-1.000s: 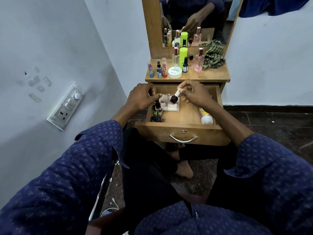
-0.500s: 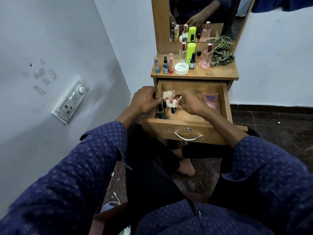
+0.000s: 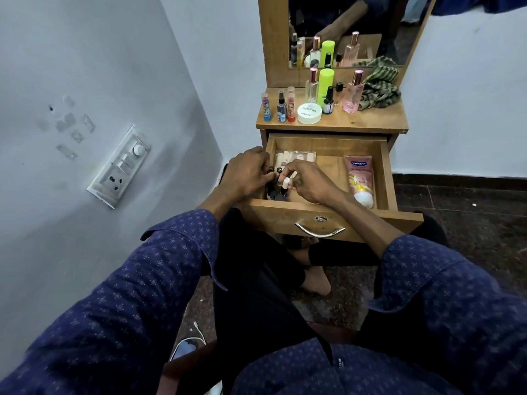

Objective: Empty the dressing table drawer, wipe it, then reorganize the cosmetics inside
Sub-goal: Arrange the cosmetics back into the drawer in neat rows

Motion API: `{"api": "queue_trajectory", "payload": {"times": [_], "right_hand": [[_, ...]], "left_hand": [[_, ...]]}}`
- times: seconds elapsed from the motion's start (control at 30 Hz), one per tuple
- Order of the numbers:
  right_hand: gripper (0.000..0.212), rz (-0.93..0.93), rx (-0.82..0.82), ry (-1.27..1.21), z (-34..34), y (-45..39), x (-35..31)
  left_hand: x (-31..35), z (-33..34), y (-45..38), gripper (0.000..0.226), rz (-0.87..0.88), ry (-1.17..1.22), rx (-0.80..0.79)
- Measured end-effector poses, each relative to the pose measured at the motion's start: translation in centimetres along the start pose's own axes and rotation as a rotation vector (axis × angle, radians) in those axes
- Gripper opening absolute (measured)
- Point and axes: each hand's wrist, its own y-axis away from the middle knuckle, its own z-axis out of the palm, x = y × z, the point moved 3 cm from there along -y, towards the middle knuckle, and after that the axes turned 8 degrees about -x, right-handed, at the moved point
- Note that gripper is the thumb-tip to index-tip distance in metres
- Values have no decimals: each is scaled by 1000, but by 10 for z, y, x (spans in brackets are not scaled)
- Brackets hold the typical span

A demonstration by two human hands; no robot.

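Observation:
The wooden drawer (image 3: pixel 328 143) of the dressing table stands pulled out. Both hands are inside its left front corner. My right hand (image 3: pixel 309 182) pinches a white-capped nail polish bottle (image 3: pixel 285 186) and sets it among several small dark bottles (image 3: pixel 271 192). My left hand (image 3: pixel 247 173) rests on those bottles, fingers curled over them. A clear packet of pale sticks (image 3: pixel 295 158) lies at the drawer's back left. Along the right side lies a pink lotion tube (image 3: pixel 360 181).
On the table top (image 3: pixel 376 122) stand perfume bottles (image 3: pixel 353 92), a green can (image 3: pixel 325 84), small spray bottles (image 3: pixel 281 107), a white jar (image 3: pixel 309 113) and a striped cloth (image 3: pixel 379 89) under the mirror (image 3: pixel 350 27). A wall with a switch plate (image 3: pixel 119 166) is close on the left.
My right hand has lowered the white-capped bottle from above the drawer into its left front corner beside the dark bottles. The left hand stayed on them.

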Motion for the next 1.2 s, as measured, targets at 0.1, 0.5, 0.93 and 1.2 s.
{"api": "queue_trajectory", "payload": {"times": [0.1, 0.5, 0.93, 1.2], "right_hand": [[34, 4, -24, -17, 4, -2, 1], [31, 132, -6, -201, 1, -5, 6], [18, 390, -64, -253, 16, -19, 21], [24, 433, -103, -355, 16, -17, 21]], "left_hand": [[0, 4, 2, 32, -11, -34, -10], [9, 8, 1, 32, 64, -227, -34], [-1, 1, -2, 19, 74, -71, -181], [4, 7, -8, 29, 41, -108, -208]]}}
